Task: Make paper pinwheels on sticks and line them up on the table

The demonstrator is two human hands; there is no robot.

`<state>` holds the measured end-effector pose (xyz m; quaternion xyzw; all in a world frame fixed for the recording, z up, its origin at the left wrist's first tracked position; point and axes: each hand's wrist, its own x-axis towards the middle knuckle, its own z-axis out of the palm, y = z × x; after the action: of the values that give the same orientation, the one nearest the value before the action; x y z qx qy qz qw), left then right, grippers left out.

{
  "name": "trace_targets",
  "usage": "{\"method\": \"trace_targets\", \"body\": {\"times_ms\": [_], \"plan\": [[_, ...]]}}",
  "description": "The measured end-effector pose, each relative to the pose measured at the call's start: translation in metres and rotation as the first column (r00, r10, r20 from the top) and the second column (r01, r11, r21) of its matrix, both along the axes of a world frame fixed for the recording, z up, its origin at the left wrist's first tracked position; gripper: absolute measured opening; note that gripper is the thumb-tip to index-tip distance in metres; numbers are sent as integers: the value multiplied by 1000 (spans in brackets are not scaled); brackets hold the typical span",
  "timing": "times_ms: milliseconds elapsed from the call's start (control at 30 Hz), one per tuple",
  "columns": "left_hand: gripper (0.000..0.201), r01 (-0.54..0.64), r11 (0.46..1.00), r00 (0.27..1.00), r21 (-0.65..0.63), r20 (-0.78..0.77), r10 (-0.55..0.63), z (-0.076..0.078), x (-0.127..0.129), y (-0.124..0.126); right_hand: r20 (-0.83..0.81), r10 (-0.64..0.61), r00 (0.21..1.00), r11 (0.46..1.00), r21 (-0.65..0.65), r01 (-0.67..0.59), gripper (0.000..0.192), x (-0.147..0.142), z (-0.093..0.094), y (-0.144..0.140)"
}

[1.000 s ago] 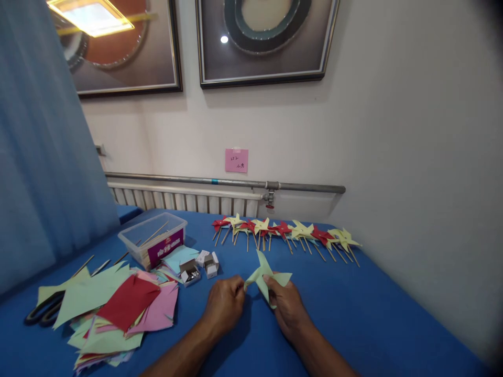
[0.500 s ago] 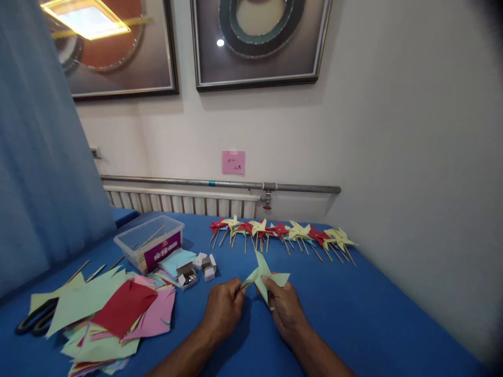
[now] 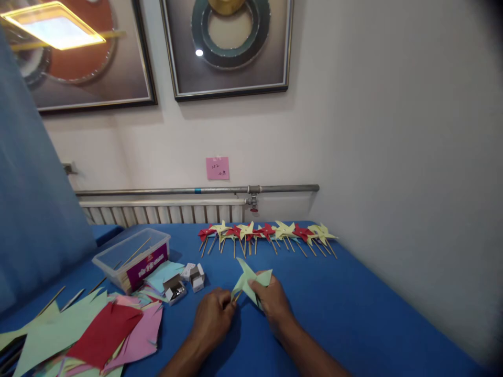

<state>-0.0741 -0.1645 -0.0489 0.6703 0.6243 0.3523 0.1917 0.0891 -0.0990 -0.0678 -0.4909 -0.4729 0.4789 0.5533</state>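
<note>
The right hand (image 3: 271, 303) pinched a pale green paper pinwheel (image 3: 247, 280) at lower centre of the frame, just above the blue worktop (image 3: 353, 314). The left hand (image 3: 212, 319) was closed on a thin wooden stick (image 3: 237, 296) meeting the pinwheel's underside. Beyond, a row of finished pinwheels (image 3: 267, 233) lay along the wall; cut paper squares (image 3: 102, 330) were piled lower left.

Two hands: left hand (image 3: 212, 320), right hand (image 3: 272, 305), and one green pinwheel (image 3: 248, 278) between them. A row of finished pinwheels (image 3: 267, 232) by the wall, about ten; overlap hides the exact number. One clear tub (image 3: 131, 256). Two small open boxes (image 3: 184, 281). One heap of paper squares (image 3: 90, 335), uncountable. Two framed pictures (image 3: 230, 47). One pink note (image 3: 217, 168)
</note>
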Motion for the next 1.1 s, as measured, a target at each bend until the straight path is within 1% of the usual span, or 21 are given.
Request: {"method": "trace_targets", "body": {"times_ms": [67, 133, 167, 233, 267, 300, 333, 367, 400, 467, 500, 533, 633, 800, 933, 1033, 1100], "plan": [[26, 24, 998, 998, -58, 56, -20, -2, 0, 2, 33, -3, 999, 1000, -17, 4, 30, 2, 4, 1], [25, 52, 990, 979, -128, 203, -25, -5, 1, 6, -5, 33, 999, 999, -17, -33, 33, 5, 11, 0], [25, 60, 987, 954, -150, 298, -12, -6, 2, 8, -51, 58, 997, 998, -13, -59, 36, 6, 15, 0], [30, 38, 985, 875, -167, 481, 48, -5, 3, 12, -156, 70, 985, 997, -15, -73, 44, 9, 20, -2], [33, 16, 985, 826, -171, 557, 84, -4, 3, 13, -182, 44, 982, 998, -28, -50, 45, 9, 21, -4], [36, -4, 984, 775, -180, 621, 117, -2, 2, 14, -174, 11, 985, 999, -40, -19, 44, 9, 22, -6], [38, -17, 981, 727, -193, 671, 145, 1, 1, 15, -136, -4, 991, 999, -47, -3, 40, 8, 21, -8], [39, -26, 978, 685, -205, 709, 166, 4, 0, 15, -72, 12, 997, 999, -48, -15, 35, 6, 19, -12], [40, -30, 977, 652, -209, 737, 178, 6, -2, 15, 1, 75, 997, 997, -34, -75, 29, 2, 17, -16], [42, -38, 979, 616, -199, 767, 179, 10, -4, 14, 154, 231, 961, 973, -11, -232, 26, -7, 12, -27], [42, -41, 982, 608, -186, 775, 172, 10, -4, 14, 222, 282, 933, 955, 23, -294, 25, -12, 9, -33], [43, -43, 984, 601, -173, 782, 164, 10, -4, 14, 272, 304, 913, 944, 44, -328, 23, -17, 8, -38], [48, -40, 986, 588, -160, 794, 153, 9, -3, 14, 369, 306, 878, 939, 36, -343, 16, -29, 7, -49], [54, -67, 978, 594, -197, 780, 198, 9, 0, 13, 445, 252, 859, 963, -25, -270, 10, -33, 16, -58], [55, -76, 982, 606, -171, 775, 181, 10, -2, 12, 506, 214, 835, 973, -33, -229, 9, -34, 24, -65], [56, -74, 983, 608, -167, 774, 178, 9, -1, 10, 549, 180, 816, 979, -22, -201, 11, -32, 22, -64], [55, -41, 983, 610, -177, 775, 165, 8, 0, 10, 552, 166, 817, 980, 2, -200, 12, -29, 17, -61]]}}
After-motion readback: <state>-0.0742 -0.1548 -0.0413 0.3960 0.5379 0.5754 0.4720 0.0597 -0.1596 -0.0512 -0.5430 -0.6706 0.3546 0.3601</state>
